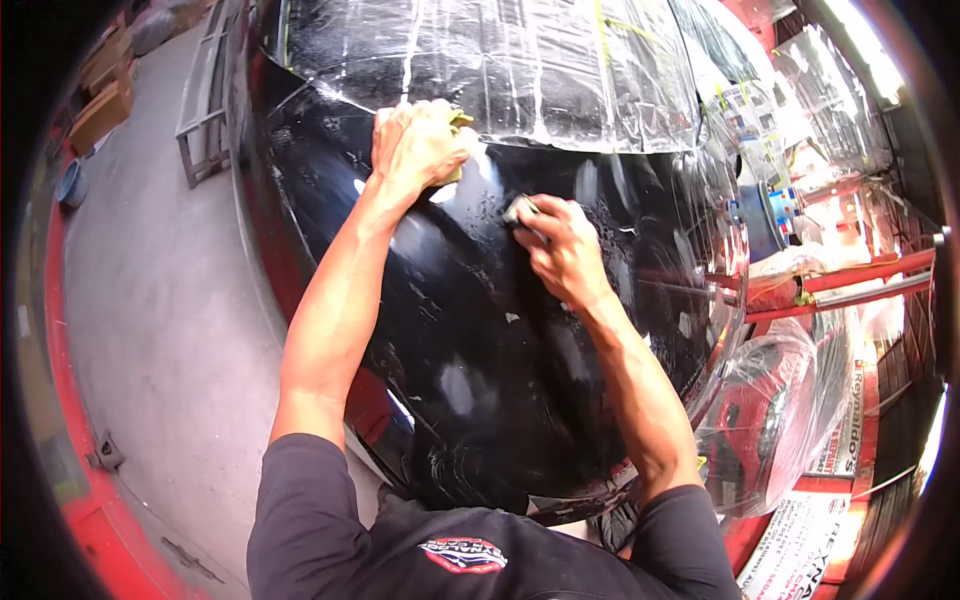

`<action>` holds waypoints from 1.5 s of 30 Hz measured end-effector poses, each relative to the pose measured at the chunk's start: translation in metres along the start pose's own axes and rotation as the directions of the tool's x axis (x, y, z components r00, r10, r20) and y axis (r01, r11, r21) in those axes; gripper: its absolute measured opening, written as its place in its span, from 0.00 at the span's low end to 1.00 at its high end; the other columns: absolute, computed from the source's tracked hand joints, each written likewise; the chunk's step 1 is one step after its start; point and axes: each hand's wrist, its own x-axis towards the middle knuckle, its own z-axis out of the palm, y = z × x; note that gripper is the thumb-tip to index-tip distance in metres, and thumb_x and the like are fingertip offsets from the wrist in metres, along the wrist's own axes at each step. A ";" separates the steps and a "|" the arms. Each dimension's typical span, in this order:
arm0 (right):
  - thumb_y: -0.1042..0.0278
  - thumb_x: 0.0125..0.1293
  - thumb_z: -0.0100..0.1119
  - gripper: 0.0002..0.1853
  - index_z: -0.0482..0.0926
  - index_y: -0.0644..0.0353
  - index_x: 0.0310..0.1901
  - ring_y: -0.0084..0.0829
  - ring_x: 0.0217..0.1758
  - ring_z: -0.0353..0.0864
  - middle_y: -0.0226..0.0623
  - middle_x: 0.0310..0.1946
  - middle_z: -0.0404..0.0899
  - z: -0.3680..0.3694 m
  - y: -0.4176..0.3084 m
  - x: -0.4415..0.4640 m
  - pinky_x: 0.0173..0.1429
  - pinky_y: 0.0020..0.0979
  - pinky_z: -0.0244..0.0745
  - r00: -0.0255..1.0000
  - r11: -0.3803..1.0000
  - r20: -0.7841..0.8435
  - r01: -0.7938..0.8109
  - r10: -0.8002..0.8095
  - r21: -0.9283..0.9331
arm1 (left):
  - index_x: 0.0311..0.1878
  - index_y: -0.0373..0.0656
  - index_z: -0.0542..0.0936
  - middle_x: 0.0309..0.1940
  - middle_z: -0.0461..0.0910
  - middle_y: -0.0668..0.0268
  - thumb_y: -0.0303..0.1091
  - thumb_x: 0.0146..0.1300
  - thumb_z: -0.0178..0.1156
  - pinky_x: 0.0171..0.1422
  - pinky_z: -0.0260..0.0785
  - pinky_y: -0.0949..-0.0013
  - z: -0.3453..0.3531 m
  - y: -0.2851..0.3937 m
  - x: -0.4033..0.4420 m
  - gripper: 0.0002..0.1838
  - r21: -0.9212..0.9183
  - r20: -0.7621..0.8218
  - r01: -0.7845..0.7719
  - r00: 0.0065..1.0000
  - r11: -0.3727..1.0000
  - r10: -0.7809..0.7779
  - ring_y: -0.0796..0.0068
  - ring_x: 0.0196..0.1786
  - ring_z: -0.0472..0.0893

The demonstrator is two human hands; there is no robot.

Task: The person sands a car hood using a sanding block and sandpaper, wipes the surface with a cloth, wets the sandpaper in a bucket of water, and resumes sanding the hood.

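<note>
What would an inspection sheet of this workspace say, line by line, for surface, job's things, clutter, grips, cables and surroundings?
Surface: black car panel, glossy, with pale smears
Job's things: yellowish cloth and small pale pad, both at the panel
Clutter: cardboard box and blue bucket, far left
Grips: left grip closed on the cloth; right grip pinching the pad
Cables: nothing seen for certain
Surroundings: clear plastic sheeting beyond the panel; metal stand at left; printed sign at lower right

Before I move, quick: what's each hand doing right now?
Left hand: closed, holding a yellow-green cloth.
Right hand: closed, fingers pinching a small pale pad; its exact type can't be told.
</note>
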 end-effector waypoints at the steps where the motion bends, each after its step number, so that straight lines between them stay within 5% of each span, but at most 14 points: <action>1: 0.76 0.52 0.69 0.15 0.85 0.57 0.44 0.48 0.51 0.79 0.40 0.50 0.82 -0.011 -0.010 -0.006 0.56 0.44 0.76 0.999 0.999 0.051 -0.009 0.008 0.032 | 0.38 0.40 0.85 0.40 0.87 0.50 0.52 0.58 0.57 0.57 0.72 0.50 0.000 0.000 0.000 0.22 0.017 -0.032 -0.009 0.999 1.000 0.010 0.49 0.46 0.85; 8: 0.78 0.53 0.66 0.14 0.84 0.59 0.43 0.50 0.48 0.79 0.42 0.47 0.82 -0.003 -0.015 0.013 0.54 0.45 0.76 0.999 0.999 0.022 -0.023 0.024 -0.043 | 0.39 0.42 0.85 0.37 0.87 0.53 0.52 0.57 0.59 0.57 0.71 0.51 0.003 -0.002 -0.004 0.22 0.016 -0.030 0.003 1.000 1.000 -0.002 0.48 0.45 0.85; 10: 0.77 0.53 0.67 0.15 0.84 0.59 0.44 0.49 0.48 0.79 0.41 0.49 0.82 -0.015 -0.021 0.006 0.54 0.44 0.75 0.991 0.998 0.128 -0.037 0.044 -0.056 | 0.40 0.42 0.85 0.38 0.87 0.53 0.55 0.56 0.61 0.56 0.72 0.51 0.002 -0.002 -0.002 0.23 -0.024 -0.057 -0.057 0.997 0.998 0.056 0.49 0.46 0.85; 15: 0.76 0.53 0.65 0.11 0.83 0.59 0.40 0.50 0.47 0.79 0.41 0.46 0.82 -0.002 -0.014 0.022 0.55 0.44 0.74 0.999 1.000 0.053 -0.005 0.005 -0.008 | 0.43 0.44 0.85 0.41 0.87 0.53 0.62 0.49 0.72 0.58 0.72 0.53 -0.006 0.005 -0.001 0.30 0.068 0.061 -0.024 0.998 0.997 0.020 0.52 0.50 0.85; 27: 0.73 0.56 0.67 0.11 0.84 0.56 0.43 0.48 0.48 0.79 0.38 0.50 0.81 -0.015 -0.022 -0.007 0.54 0.45 0.75 0.993 0.996 0.097 -0.058 0.065 -0.068 | 0.48 0.45 0.84 0.46 0.87 0.54 0.61 0.50 0.73 0.63 0.69 0.54 -0.010 0.008 -0.002 0.32 0.060 0.089 0.020 0.996 0.998 -0.026 0.53 0.54 0.84; 34: 0.76 0.53 0.65 0.11 0.82 0.58 0.40 0.48 0.44 0.78 0.38 0.43 0.81 -0.008 -0.018 0.016 0.50 0.44 0.74 0.996 1.000 0.086 0.004 -0.003 -0.005 | 0.49 0.46 0.85 0.46 0.87 0.56 0.61 0.51 0.72 0.64 0.68 0.53 -0.013 0.008 0.001 0.31 0.054 0.169 0.055 0.984 0.997 -0.063 0.55 0.55 0.84; 37: 0.75 0.54 0.66 0.10 0.83 0.57 0.39 0.48 0.45 0.79 0.38 0.43 0.82 -0.011 -0.017 0.012 0.51 0.44 0.76 0.997 0.999 0.078 0.029 -0.026 -0.036 | 0.44 0.44 0.85 0.43 0.87 0.54 0.61 0.52 0.71 0.59 0.72 0.53 -0.003 0.007 -0.001 0.29 0.086 0.002 -0.002 1.000 0.996 0.002 0.52 0.51 0.85; 40: 0.73 0.55 0.66 0.10 0.84 0.56 0.40 0.49 0.45 0.78 0.39 0.42 0.82 0.012 -0.010 0.030 0.51 0.44 0.76 0.999 0.996 -0.033 -0.028 0.025 -0.081 | 0.44 0.44 0.85 0.42 0.88 0.54 0.61 0.52 0.71 0.60 0.72 0.52 -0.010 0.010 0.003 0.29 0.059 0.115 0.019 0.993 0.998 -0.026 0.51 0.51 0.85; 45: 0.75 0.54 0.66 0.11 0.83 0.55 0.41 0.48 0.45 0.79 0.37 0.44 0.82 -0.014 -0.023 0.002 0.52 0.45 0.75 0.997 0.999 0.071 -0.004 0.007 -0.046 | 0.43 0.43 0.84 0.42 0.87 0.53 0.60 0.51 0.71 0.58 0.73 0.52 -0.001 0.006 0.000 0.29 0.089 0.008 -0.005 1.000 0.996 0.004 0.52 0.50 0.85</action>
